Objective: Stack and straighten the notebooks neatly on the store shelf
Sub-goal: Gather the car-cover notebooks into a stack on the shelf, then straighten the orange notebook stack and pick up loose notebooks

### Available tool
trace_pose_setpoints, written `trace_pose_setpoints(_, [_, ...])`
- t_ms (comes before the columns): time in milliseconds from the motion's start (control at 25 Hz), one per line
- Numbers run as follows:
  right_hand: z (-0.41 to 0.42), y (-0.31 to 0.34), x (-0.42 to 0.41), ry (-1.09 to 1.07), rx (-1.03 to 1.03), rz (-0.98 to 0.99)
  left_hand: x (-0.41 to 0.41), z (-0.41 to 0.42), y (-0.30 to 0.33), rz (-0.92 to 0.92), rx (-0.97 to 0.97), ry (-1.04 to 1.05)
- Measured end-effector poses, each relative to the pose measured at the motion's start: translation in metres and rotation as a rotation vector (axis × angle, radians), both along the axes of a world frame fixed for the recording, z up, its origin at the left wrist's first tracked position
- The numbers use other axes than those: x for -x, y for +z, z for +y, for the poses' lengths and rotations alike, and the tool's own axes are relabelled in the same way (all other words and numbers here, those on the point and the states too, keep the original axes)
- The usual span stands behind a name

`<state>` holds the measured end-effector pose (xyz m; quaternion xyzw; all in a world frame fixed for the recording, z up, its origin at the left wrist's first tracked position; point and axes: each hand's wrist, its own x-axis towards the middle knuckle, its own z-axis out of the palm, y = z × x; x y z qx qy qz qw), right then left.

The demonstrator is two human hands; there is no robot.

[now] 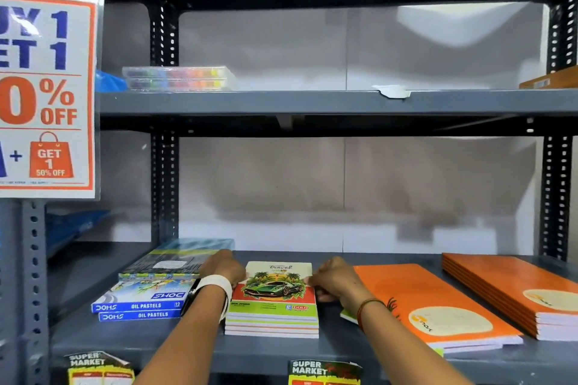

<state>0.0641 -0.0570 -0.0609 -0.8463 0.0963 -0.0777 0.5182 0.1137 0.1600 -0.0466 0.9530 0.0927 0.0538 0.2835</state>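
Note:
A small stack of notebooks [272, 300] with a green car on the top cover lies in the middle of the grey lower shelf [175, 344]. My left hand [223, 266] presses against the stack's left side. Against its right side rests my right hand [333, 278], fingers curled on the edge. The stack looks squared between both hands. To the right lie a slanted pile of orange notebooks [431, 306] and a second orange pile [513, 291] further right.
Two blue oil pastel boxes [140, 306] and a flat box [175, 259] sit left of the stack. The upper shelf holds a clear case of coloured pens [178, 78]. A sale poster [43, 91] hangs on the left upright. Price tags [325, 372] hang on the shelf front.

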Motion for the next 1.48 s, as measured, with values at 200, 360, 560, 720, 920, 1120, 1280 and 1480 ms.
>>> trace_pose_setpoints(200, [0.005,0.0,0.005,-0.005,0.111,-0.009,0.009,0.0,0.002,0.004,-0.119,0.023])
trace_pose_setpoints(360, [-0.006,0.014,0.016,-0.041,0.188,-0.075,0.016,-0.023,0.02,-0.124,-0.228,0.081])
trace_pose_setpoints(560, [-0.087,0.043,0.031,-0.248,0.465,-0.123,0.019,-0.109,0.042,-0.192,0.052,-0.14])
trace_pose_setpoints(720, [-0.159,0.028,0.05,-0.334,0.683,0.061,0.028,-0.188,0.008,0.034,0.309,-0.368])
trace_pose_setpoints(920, [-0.199,0.003,0.066,-0.302,0.68,0.227,0.02,-0.22,-0.015,0.102,0.242,-0.38])
trace_pose_setpoints(1120, [-0.202,0.001,0.061,-0.308,0.651,0.206,0.019,-0.23,-0.014,0.094,0.277,-0.345])
trace_pose_setpoints(1280, [-0.209,0.005,0.05,-0.328,0.665,0.15,0.018,-0.226,-0.011,0.083,0.614,-0.283])
trace_pose_setpoints(1480, [-0.228,0.026,0.048,-0.36,0.585,0.047,0.028,-0.238,0.014,0.141,0.838,-0.299])
